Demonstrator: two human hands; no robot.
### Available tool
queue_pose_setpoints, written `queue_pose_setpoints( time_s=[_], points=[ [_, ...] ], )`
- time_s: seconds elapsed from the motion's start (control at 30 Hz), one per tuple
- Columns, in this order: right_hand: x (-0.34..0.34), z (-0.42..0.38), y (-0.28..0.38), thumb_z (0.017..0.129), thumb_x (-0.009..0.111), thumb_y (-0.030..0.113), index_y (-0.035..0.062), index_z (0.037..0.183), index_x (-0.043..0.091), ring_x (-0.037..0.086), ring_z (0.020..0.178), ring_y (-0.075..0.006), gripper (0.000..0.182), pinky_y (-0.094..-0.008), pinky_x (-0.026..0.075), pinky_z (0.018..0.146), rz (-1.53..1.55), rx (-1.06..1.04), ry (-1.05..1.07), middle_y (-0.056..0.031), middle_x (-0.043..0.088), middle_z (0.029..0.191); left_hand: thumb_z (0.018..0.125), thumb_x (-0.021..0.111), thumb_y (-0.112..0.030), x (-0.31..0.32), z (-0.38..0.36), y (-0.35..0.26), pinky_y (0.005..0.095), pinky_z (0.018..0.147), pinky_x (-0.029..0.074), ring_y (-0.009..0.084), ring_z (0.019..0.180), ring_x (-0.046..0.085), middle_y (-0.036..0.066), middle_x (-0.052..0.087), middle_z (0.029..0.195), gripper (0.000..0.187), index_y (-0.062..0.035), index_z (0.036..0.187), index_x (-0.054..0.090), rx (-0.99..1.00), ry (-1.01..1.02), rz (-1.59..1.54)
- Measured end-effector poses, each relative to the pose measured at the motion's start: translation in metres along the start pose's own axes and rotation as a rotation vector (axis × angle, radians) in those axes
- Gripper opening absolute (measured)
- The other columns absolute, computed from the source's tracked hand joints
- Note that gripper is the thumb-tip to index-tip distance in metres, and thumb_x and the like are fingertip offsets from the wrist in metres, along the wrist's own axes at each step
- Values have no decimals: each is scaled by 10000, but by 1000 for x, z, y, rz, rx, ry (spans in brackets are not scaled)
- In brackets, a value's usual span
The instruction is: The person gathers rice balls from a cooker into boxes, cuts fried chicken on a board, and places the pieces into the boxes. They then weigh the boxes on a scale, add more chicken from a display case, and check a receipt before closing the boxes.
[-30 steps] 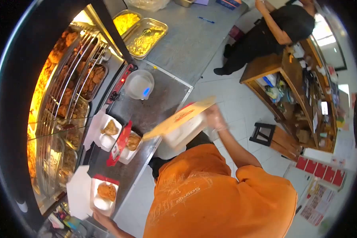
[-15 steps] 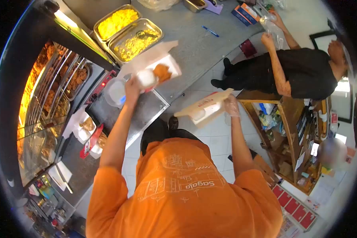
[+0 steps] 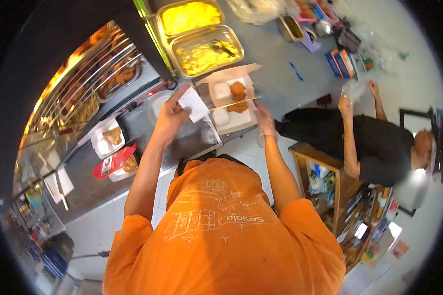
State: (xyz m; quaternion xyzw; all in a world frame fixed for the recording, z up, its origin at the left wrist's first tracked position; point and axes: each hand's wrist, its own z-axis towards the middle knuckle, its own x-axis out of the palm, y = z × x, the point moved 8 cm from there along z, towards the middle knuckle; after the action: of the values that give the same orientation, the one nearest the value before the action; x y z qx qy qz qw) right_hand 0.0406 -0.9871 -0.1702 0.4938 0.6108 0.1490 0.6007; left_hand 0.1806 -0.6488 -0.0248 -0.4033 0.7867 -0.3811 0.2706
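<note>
My right hand [image 3: 265,122], in a clear plastic glove, grips the right edge of a takeaway box [image 3: 234,126] at the counter's front edge. Inside it lie white rice [image 3: 221,117] and a piece of fried chicken [image 3: 238,107]. A second takeaway box [image 3: 252,87] sits directly behind, lid folded back, with a rice mound [image 3: 222,90] and fried chicken [image 3: 237,90]. My bare left hand [image 3: 171,118] is to the left of both, index finger and thumb spread beside a white paper slip [image 3: 194,104].
Behind the boxes stand metal trays of yellow food [image 3: 209,51]. Two more filled boxes, one white [image 3: 99,146] and one red [image 3: 114,162], are on the left counter beside the heated display case [image 3: 91,86]. At right, a person in black [image 3: 374,142] handles a clear bag [image 3: 354,91].
My left hand has let go of its box, which now rests on the counter. My right hand has brought its box up and left, against the first one. The view has shifted.
</note>
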Motion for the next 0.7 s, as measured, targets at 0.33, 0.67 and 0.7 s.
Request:
queue_pose_setpoints(
  time_s=[0.33, 0.67, 0.7],
  points=[
    [-111, 72, 14, 951, 737, 183, -22, 1187, 678, 702, 808, -183, 319, -295, 586, 712, 456, 157, -414, -104, 728, 1003, 782, 499, 239, -27, -85, -94, 348, 1170, 380, 198, 1431, 467, 134, 407, 1612, 896, -44, 1610, 304, 498, 230, -614],
    [-7, 300, 118, 933, 696, 179, -49, 1233, 654, 725, 877, -214, 379, -324, 594, 694, 411, -226, 436, -160, 743, 1014, 684, 518, 246, -2, -97, -138, 349, 1123, 436, 237, 1419, 496, 139, 402, 1622, 987, -38, 1608, 318, 508, 94, -559],
    [8, 297, 151, 919, 704, 213, -58, 1257, 640, 728, 909, -248, 437, -363, 597, 749, -17, -366, 421, -167, 742, 1058, 683, 519, 242, 3, -98, -141, 354, 1123, 437, 242, 1410, 509, 136, 405, 1621, 986, -39, 1607, 322, 482, 80, -569]
  ],
)
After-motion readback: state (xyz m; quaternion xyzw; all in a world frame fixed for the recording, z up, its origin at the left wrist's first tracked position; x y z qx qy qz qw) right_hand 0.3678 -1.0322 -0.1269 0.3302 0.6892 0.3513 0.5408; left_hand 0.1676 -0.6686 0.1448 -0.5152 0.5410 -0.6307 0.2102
